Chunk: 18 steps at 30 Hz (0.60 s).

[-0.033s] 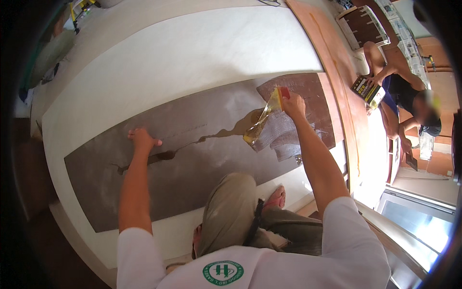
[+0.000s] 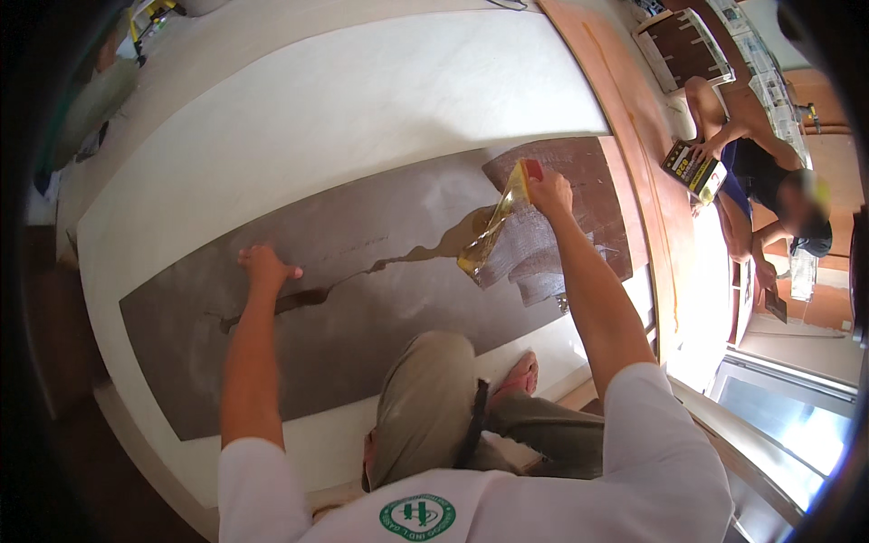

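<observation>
A long dark brown sheet [image 2: 362, 353] lies on a larger pale board, with a winding trail of brown glue [image 2: 444, 246] along it. My right hand [image 2: 552, 192] grips a wide, see-through yellowish glue spreader [image 2: 493, 222] with a red end, its blade tilted over the sheet. Glue wets the blade's lower corner. Around and right of the spreader, the sheet carries a coat of glue with fine combed lines [image 2: 525, 240]. My left hand [image 2: 267, 266] is open on the sheet's left part, thumb and fingers apart, beside the trail.
The pale board [image 2: 407, 90] extends beyond the sheet. An orange-brown panel [image 2: 625, 136] runs along the right. Past it, a co-worker [image 2: 765, 181] squats, one hand on a dark tin [image 2: 692, 170], the other holding a flat blade [image 2: 775, 304]. My sandalled foot [image 2: 518, 376] stands near the sheet's front edge.
My knee sits slightly lower in the picture, and the co-worker's tin has turned a little. My hands and the spreader are almost where they were.
</observation>
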{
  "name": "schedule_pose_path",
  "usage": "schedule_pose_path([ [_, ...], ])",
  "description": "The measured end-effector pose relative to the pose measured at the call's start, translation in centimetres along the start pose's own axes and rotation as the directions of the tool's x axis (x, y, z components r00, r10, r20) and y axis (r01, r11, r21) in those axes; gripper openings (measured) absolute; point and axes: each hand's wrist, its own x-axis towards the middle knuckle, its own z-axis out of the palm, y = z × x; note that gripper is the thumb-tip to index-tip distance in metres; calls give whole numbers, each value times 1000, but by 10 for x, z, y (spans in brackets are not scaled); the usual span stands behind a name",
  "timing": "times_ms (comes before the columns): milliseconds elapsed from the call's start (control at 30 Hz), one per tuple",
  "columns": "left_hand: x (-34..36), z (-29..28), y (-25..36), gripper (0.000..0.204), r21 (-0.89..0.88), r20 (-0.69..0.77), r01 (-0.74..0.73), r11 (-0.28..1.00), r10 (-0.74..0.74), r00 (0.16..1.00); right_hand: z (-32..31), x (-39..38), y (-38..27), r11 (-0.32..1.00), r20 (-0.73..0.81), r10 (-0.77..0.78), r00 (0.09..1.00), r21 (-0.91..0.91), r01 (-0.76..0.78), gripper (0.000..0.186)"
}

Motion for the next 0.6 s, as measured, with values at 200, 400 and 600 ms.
schedule_pose_path([
  [200, 32, 45, 7, 94, 11, -190, -59, 998, 60, 980, 58, 88, 26, 978, -64, -32, 997, -209, 18, 38],
  [400, 15, 6, 7, 97, -89, -5, -76, 993, 75, 997, 101, -6, -68, 894, 114, -238, 965, -364, 263, 32],
  [600, 18, 21, 4, 98, -30, -142, -34, 999, 30, 989, 96, -45, -89, 844, 94, -510, 855, -136, 519, 44],
])
